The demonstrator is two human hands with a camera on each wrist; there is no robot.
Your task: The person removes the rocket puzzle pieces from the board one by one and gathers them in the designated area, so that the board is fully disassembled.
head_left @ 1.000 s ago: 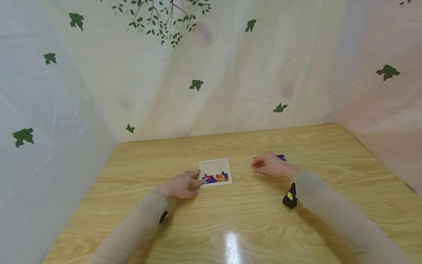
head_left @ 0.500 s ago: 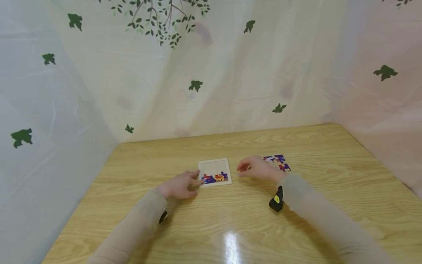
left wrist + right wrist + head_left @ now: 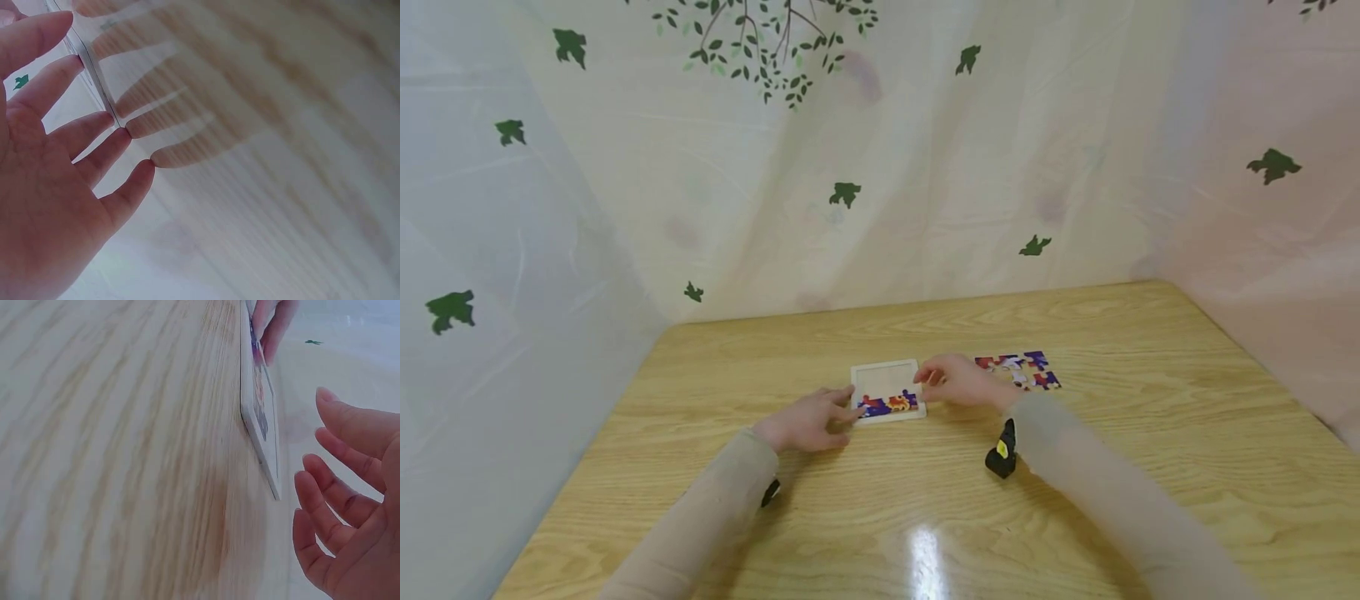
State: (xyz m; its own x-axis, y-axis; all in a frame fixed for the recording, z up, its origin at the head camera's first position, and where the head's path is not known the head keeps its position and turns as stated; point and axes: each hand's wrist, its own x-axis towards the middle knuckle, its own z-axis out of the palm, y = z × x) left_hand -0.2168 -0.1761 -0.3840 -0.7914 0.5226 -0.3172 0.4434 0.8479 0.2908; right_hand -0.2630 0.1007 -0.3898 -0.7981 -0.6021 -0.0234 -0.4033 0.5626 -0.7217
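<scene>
A white puzzle tray (image 3: 883, 366) lies flat in the middle of the table, with joined jigsaw pieces (image 3: 891, 406) in purple, red and orange along its near edge. My left hand (image 3: 808, 421) rests at the tray's left side. Its spread, fairly straight fingers (image 3: 94, 165) touch the tray edge and the tabletop in the left wrist view. Over the tray's right edge hovers my right hand (image 3: 958, 381). The right wrist view shows that hand's fingers (image 3: 325, 487) loosely bent, thumb apart, and no piece is visible between them.
Several loose jigsaw pieces (image 3: 1037, 361) lie to the right of the tray, partly behind the right hand. The wooden table (image 3: 850, 508) meets a pale curtain (image 3: 895, 250) with leaf prints at the back. More curtain hangs at both sides.
My right hand has moved left from the loose pieces to the tray's right edge, uncovering more of those pieces. The left hand and the tray have stayed in place.
</scene>
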